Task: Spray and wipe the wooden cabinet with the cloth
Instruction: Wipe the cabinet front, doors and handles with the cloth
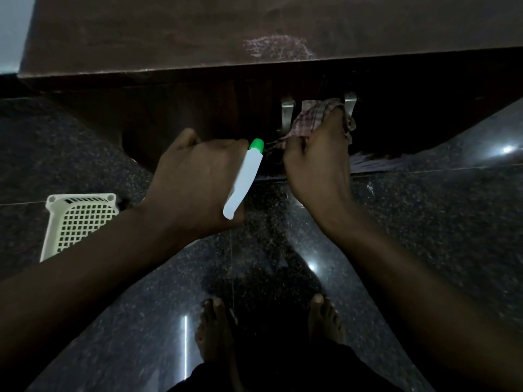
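Note:
The dark wooden cabinet fills the top of the head view, its top surface streaked and its front face in shadow below. My left hand grips a white spray bottle head with a green nozzle, the nozzle pointing toward the cabinet front. My right hand holds a checked cloth against the cabinet front, between two metal door handles. The bottle's body is hidden under my left hand.
A white plastic lattice basket stands on the dark polished granite floor to the left. My bare feet are at the bottom. A pale wall shows at the top left corner.

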Demonstrator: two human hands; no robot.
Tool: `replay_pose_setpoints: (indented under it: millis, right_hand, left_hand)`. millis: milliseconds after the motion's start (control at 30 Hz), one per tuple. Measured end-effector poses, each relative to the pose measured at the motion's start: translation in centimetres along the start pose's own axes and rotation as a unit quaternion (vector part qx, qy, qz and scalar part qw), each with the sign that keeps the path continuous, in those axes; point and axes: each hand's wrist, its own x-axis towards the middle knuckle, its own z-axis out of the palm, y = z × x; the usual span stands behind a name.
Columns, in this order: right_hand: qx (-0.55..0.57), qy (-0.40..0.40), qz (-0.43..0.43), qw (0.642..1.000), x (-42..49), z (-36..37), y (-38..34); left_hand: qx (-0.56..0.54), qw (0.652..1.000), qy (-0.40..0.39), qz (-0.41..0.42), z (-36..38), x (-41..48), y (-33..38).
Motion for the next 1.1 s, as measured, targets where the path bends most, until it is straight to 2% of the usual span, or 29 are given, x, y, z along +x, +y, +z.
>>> replay_pose_setpoints:
  millis: [133,233,367,667,833,933,1033,1100]
  right_hand:
    - [-0.011,-0.043,0.064,0.997,0.3,0.6,-0.8]
    - [-0.021,-0.020,0.085,0.996,-0.1,1.2,-0.8]
    - [-0.066,0.041,0.048,0.996,-0.7,2.2,0.5]
    - [-0.085,0.004,0.022,0.996,-1.0,3.3,4.0]
    - [-0.135,0.048,-0.081,0.986,-0.3,2.1,4.7]
    - [-0.162,0.009,-0.075,0.984,-0.5,2.6,5.8]
    - [-0.181,-0.049,-0.025,0.982,-1.0,3.2,7.8]
    - [-0.193,-0.056,-0.016,0.979,-1.1,3.3,8.5]
  left_hand:
    - [-0.001,1.000,-0.005,-0.005,0.1,-0.1,0.2]
    - [-0.008,1.000,-0.014,-0.008,0.1,-0.3,0.3]
    - [-0.013,1.000,-0.008,-0.006,-0.1,-0.2,0.1]
    - [-0.003,1.000,0.001,0.005,0.2,0.2,0.4]
    - [0.012,1.000,-0.013,0.005,0.7,0.3,1.0]
    - [0.016,1.000,-0.013,0.007,0.8,0.4,1.3]
    - [0.009,0.999,0.007,0.034,0.4,0.7,2.0]
    - [0.008,0.999,0.011,0.046,0.2,1.1,2.5]
